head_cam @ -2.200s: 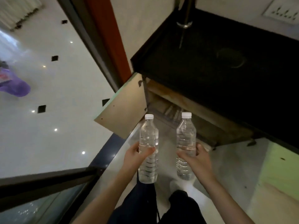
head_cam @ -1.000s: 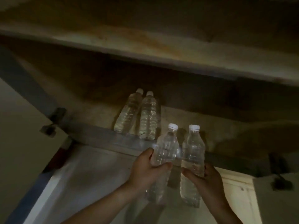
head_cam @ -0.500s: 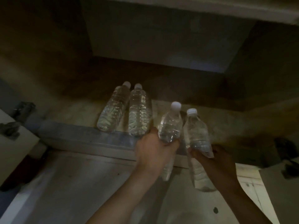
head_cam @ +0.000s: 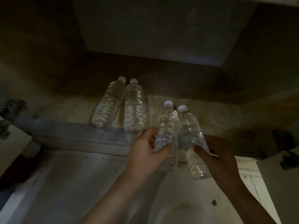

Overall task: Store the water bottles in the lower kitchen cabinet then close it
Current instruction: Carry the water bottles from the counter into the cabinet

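I look into the dim open lower cabinet [head_cam: 161, 38]. My left hand [head_cam: 146, 151] grips a clear water bottle [head_cam: 167, 125] with a white cap, held over the cabinet's front sill [head_cam: 77, 135]. My right hand [head_cam: 218, 157] grips a second clear bottle [head_cam: 190, 131] right beside it, the two bottles nearly touching. Both held bottles tilt away from me, caps toward the cabinet's back. Two more water bottles, one [head_cam: 108, 109] and the other [head_cam: 134, 105], stand side by side on the cabinet floor to the left, near the front edge.
A door hinge [head_cam: 9, 115] shows at the left edge and another hinge [head_cam: 284, 143] at the right, each beside a pale open door panel. The cabinet floor to the right of the held bottles is bare, stained wood. Light floor tiles [head_cam: 64, 183] lie below the sill.
I have dropped from standing to looking into the cabinet. Both hands have carried their bottles forward over the sill, slightly to the right of the two stored bottles.
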`<act>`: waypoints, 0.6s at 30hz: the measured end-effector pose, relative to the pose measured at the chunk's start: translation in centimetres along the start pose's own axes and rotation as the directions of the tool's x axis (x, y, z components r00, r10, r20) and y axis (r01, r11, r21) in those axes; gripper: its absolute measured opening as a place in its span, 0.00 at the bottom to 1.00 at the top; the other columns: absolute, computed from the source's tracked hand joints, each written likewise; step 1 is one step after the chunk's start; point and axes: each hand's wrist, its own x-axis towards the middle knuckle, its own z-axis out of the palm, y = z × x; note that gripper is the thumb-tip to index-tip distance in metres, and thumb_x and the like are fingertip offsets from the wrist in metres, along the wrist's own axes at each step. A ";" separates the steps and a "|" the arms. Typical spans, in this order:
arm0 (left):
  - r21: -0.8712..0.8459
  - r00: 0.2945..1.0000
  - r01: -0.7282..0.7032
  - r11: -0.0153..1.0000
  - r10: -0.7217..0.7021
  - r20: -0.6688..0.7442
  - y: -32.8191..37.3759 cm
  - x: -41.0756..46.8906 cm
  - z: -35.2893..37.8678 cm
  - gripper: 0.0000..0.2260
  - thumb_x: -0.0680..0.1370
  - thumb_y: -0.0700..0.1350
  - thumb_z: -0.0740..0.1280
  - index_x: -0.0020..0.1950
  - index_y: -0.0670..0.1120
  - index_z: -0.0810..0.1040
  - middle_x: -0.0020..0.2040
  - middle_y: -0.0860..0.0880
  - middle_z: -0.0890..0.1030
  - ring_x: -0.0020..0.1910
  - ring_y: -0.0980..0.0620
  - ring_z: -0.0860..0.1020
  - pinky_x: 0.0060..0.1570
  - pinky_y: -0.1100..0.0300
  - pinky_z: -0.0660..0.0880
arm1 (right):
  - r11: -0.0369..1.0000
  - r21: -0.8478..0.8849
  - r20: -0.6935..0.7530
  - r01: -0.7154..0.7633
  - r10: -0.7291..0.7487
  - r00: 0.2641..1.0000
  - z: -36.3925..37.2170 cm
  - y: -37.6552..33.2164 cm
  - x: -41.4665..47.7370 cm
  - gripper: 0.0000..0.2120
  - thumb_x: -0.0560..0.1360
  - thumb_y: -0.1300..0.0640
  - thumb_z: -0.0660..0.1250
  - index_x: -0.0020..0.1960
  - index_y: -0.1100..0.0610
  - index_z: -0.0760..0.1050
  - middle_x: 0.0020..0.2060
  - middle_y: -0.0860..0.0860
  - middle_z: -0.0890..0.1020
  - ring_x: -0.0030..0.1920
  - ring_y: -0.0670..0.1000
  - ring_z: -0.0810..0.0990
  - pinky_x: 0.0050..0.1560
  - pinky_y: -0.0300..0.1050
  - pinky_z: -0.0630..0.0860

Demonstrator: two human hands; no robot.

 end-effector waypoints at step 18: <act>0.452 0.936 -0.344 0.823 0.339 0.094 -1.0 1.9 -4.3 0.39 0.62 0.75 0.65 0.65 0.54 0.77 0.57 0.63 0.78 0.60 0.54 0.63 0.54 0.61 0.55 | 0.978 0.181 0.068 0.102 -0.116 0.991 3.9 -1.8 1.6 0.12 0.73 0.59 0.73 0.54 0.47 0.83 0.42 0.43 0.87 0.44 0.41 0.85 0.40 0.29 0.78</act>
